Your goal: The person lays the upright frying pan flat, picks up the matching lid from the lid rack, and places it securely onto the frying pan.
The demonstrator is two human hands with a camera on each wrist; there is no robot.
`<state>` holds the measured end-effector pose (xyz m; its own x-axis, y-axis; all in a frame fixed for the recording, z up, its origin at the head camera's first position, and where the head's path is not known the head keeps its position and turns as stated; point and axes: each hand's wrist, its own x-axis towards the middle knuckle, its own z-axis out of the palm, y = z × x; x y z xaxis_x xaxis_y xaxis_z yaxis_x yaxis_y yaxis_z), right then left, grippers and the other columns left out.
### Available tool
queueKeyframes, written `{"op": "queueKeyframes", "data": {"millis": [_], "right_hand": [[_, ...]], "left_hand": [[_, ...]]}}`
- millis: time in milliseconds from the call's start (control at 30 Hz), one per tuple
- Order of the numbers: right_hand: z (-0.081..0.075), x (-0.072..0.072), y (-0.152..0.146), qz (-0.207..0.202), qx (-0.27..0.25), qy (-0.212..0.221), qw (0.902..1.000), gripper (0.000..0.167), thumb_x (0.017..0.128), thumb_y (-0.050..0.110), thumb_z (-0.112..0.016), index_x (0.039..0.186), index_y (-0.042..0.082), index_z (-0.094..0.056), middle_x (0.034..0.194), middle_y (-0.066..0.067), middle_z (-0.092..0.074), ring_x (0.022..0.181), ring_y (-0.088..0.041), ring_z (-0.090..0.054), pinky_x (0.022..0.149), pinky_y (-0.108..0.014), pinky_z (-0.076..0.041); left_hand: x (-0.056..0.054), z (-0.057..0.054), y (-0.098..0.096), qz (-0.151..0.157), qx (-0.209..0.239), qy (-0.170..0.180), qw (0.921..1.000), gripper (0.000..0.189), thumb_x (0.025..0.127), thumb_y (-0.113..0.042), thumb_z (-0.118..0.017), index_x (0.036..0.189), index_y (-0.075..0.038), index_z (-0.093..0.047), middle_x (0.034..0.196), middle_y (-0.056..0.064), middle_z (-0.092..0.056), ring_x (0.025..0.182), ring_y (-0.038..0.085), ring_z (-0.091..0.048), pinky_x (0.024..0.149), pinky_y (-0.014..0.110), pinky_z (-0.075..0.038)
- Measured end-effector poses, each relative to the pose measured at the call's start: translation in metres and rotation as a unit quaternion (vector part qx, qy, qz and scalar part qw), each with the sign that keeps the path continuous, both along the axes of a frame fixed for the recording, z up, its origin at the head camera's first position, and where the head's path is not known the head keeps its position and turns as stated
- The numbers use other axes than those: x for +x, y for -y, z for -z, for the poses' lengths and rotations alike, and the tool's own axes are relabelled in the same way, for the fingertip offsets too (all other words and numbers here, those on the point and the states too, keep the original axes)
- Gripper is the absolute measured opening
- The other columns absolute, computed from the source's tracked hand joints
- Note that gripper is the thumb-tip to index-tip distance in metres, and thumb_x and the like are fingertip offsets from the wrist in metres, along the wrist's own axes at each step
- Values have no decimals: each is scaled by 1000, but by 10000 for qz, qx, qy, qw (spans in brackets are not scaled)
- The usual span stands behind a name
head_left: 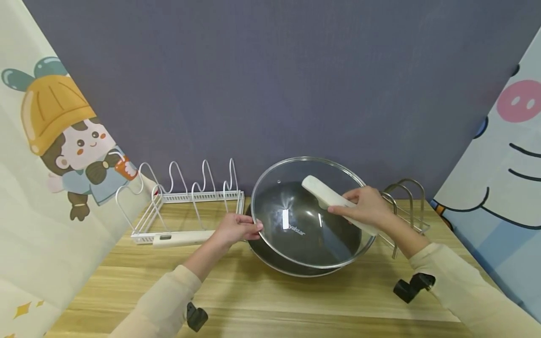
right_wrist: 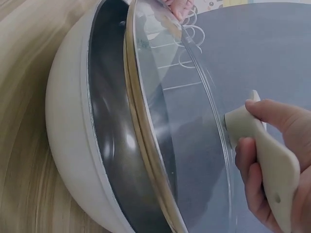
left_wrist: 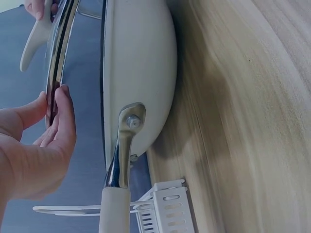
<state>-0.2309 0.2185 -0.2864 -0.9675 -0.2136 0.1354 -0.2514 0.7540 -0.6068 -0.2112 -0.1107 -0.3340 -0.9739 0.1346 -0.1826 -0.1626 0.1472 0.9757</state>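
A round glass lid (head_left: 274, 202) with a metal rim is held tilted above a wok (left_wrist: 146, 63), which is dark inside and cream outside. In the left wrist view a gap separates lid and wok. My left hand (head_left: 236, 230) pinches the lid's left rim between thumb and fingers. My right hand (head_left: 367, 206) grips the lid's long cream handle (right_wrist: 272, 160), thumb on one side and fingers curled on the other. The wok stands on the wooden table, its cream handle (head_left: 181, 239) pointing left, below my left wrist. Part of the wok shows only through the glass.
A white wire rack (head_left: 145, 234) with upright loops stands left of the wok, partly behind its handle. Right of the wok is a metal wire rack (head_left: 412, 197), partly hidden by my right arm. A grey-blue wall (head_left: 296, 84) rises behind the wooden table (head_left: 296, 305).
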Motion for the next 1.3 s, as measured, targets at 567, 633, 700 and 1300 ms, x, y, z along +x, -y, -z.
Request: {"op": "queueKeyframes", "data": {"millis": [567, 633, 700, 1300], "right_hand": [[9, -6, 5, 63, 270, -154, 9995, 56, 65, 49, -83, 97, 4, -73, 90, -15, -75, 63, -14, -61, 53, -25, -50], [11, -5, 4, 71, 226, -75, 9997, 58, 66, 49, -83, 99, 2, -73, 94, -18, -74, 66, -15, -63, 53, -25, -51], [13, -5, 3, 140, 154, 17, 9998, 59, 66, 48, -83, 101, 1, -72, 98, -21, -73, 69, -16, -64, 54, -24, -52], [19, -41, -8, 3, -262, 231, 9994, 58, 65, 46, -84, 99, 1, -73, 95, -19, -74, 69, -15, -64, 56, -25, -52]], "left_hand": [[6, -3, 4, -48, -106, 122, 9999, 28, 86, 3, -65, 108, 20, -59, 87, 17, -74, 63, 8, -67, 73, 26, -61], [7, -2, 4, -14, -154, 113, 9998, 29, 86, 2, -65, 108, 20, -59, 90, 20, -74, 64, 8, -68, 73, 26, -61], [7, -1, 3, 73, -202, 72, 9997, 29, 86, 1, -65, 108, 19, -59, 93, 22, -73, 66, 9, -69, 74, 26, -61], [-10, 6, -6, -277, -743, -397, 9961, 28, 89, -3, -63, 109, 16, -59, 96, 27, -71, 73, 16, -71, 76, 32, -61]]}}
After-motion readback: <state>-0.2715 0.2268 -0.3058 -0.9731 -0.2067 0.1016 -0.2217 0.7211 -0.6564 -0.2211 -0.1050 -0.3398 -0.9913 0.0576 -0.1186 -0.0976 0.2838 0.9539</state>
